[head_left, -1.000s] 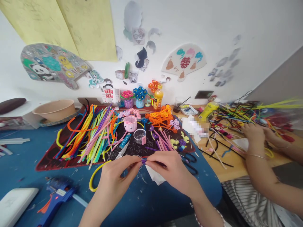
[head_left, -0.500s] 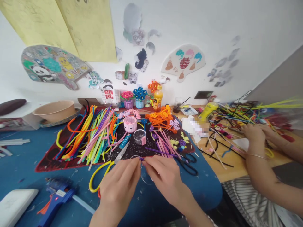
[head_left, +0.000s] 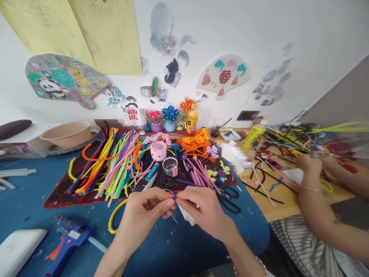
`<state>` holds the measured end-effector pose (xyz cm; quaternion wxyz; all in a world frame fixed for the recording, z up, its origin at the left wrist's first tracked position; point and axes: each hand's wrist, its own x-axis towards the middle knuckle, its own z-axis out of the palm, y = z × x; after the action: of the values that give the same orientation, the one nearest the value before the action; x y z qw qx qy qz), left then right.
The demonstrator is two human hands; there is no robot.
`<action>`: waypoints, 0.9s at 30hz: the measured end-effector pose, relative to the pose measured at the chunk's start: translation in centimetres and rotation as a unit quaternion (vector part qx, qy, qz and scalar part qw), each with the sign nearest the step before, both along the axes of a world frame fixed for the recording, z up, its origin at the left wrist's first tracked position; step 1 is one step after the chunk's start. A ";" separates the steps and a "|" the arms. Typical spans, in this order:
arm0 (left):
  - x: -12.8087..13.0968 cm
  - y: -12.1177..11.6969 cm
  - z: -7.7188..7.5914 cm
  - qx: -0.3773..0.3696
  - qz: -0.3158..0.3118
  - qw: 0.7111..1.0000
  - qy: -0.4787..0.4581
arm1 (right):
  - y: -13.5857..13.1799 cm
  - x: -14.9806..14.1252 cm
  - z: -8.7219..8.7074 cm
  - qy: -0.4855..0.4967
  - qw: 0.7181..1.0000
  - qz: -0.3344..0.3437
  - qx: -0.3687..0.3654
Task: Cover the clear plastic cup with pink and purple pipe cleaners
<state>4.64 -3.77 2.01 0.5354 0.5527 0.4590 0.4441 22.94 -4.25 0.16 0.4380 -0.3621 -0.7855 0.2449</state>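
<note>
My left hand [head_left: 142, 217] and my right hand [head_left: 203, 211] meet over the blue table [head_left: 34, 207], both pinched on a small purple pipe-cleaner piece [head_left: 173, 196] between the fingertips. A thin clear ring hangs under the pinch. Under my right hand lies a white scrap of paper [head_left: 186, 216]. A yellow pipe cleaner [head_left: 115, 211] curves on the table beside my left wrist. Just beyond my hands lie a pile of coloured pipe cleaners [head_left: 115, 161] on a dark mat [head_left: 57, 198], and pink pipe cleaners [head_left: 198, 173].
A blue glue gun [head_left: 69, 240] and a white box [head_left: 15, 250] lie front left. Black scissors [head_left: 229, 198] rest right of my hands. Another person's hands [head_left: 313, 165] work at the right among more pipe cleaners. A paper bowl [head_left: 66, 134] and small flower pots [head_left: 170, 117] stand at the back.
My hands stayed together on the purple piece, moving slightly away half a second ago and now back toward me; the fingers have shifted their grip. The other person's hands moved a little.
</note>
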 end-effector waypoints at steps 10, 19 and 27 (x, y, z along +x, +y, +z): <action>0.0 -0.4 -0.1 0.150 0.040 0.977 0.143 | 0.1 0.0 0.8 0.014 0.995 0.027 -0.090; 0.0 0.2 -1.7 0.122 0.073 0.975 0.172 | 1.1 -0.7 -1.7 0.205 0.955 -0.071 -0.203; 1.7 -1.5 -3.8 0.080 0.029 0.995 0.052 | 0.5 -1.9 -2.5 0.400 0.852 -0.104 -0.323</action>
<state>6.36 -5.26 -1.83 0.4519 0.6020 0.4653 0.4656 21.01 -3.71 -2.34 0.5953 -0.4336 -0.3771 0.5616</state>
